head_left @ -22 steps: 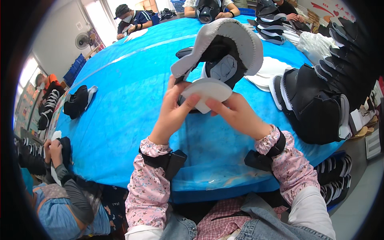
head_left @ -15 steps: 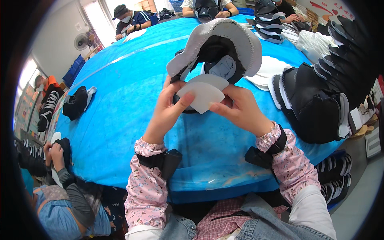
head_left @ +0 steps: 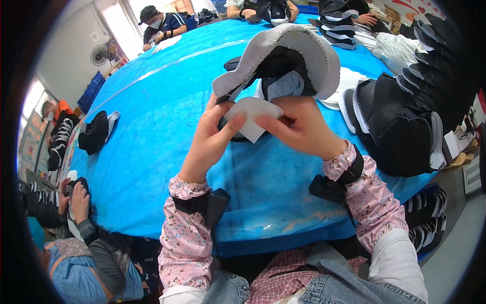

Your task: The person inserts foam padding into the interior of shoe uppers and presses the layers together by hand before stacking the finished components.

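Pinches a small, thin, white fan-shaped piece [head_left: 254, 105] with left hand [head_left: 215, 126] closed on its left side and right hand [head_left: 304, 126] closed on its right. Lies between the two hands, point downward, under both thumbs and in front of the curled fingers. Just beyond and above, rises as a black shoe upper with a pale grey, stitched collar [head_left: 323, 66], touching left fingers. Cannot tell whether also gripped by the hidden right fingers. Hangs over a blue sheet-covered table [head_left: 273, 187].
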Motion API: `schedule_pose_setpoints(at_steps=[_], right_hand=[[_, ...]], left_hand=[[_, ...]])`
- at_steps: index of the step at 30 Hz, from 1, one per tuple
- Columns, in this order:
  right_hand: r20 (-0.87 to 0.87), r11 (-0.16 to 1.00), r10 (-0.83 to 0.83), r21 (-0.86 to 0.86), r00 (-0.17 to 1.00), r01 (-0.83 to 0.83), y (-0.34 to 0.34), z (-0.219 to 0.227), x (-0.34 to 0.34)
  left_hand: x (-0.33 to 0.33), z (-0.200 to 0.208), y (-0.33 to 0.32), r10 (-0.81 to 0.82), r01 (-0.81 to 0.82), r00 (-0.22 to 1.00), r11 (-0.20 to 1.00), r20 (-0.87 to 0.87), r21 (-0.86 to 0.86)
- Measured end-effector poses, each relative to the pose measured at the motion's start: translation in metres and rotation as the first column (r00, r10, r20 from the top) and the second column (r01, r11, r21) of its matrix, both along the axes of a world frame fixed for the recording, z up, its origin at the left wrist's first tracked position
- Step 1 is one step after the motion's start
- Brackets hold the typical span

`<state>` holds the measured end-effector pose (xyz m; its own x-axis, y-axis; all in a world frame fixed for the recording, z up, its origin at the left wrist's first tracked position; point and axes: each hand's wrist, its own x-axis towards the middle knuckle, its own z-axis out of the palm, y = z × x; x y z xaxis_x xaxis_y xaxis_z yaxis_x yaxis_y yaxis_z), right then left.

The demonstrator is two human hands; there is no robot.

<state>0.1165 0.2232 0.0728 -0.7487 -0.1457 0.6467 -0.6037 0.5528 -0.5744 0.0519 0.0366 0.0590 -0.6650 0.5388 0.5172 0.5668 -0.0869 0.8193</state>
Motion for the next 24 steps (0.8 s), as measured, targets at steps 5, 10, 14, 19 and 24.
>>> schedule_pose_setpoints(at_steps=[5,10,14,19,24], right_hand=[[-0.061,0.998,-0.003,0.069,0.998,0.007,0.0064,0.0048,-0.0011],[-0.024,0.998,0.035,0.053,0.999,-0.034,0.0051,0.0026,-0.0028],[-0.034,0.998,0.059,0.040,0.998,-0.058,0.0043,0.0001,-0.0046],[-0.011,0.998,0.057,0.020,0.998,-0.057,0.0050,0.0009,-0.0032],[-0.004,0.998,0.054,0.017,0.999,-0.054,0.0049,0.0015,-0.0005]], left_hand=[[0.0017,-0.0001,0.0022,0.022,-0.023,1.000,0.999,-0.020,-0.040],[-0.0014,-0.0008,0.0002,0.046,-0.048,0.998,0.997,-0.029,-0.052],[-0.0022,-0.0001,-0.0013,0.065,-0.067,0.997,0.996,-0.038,-0.058],[-0.0017,0.0010,-0.0004,0.079,-0.082,0.995,0.995,-0.053,-0.063],[0.0001,0.0009,0.0002,0.084,-0.087,0.995,0.995,-0.058,-0.055]])
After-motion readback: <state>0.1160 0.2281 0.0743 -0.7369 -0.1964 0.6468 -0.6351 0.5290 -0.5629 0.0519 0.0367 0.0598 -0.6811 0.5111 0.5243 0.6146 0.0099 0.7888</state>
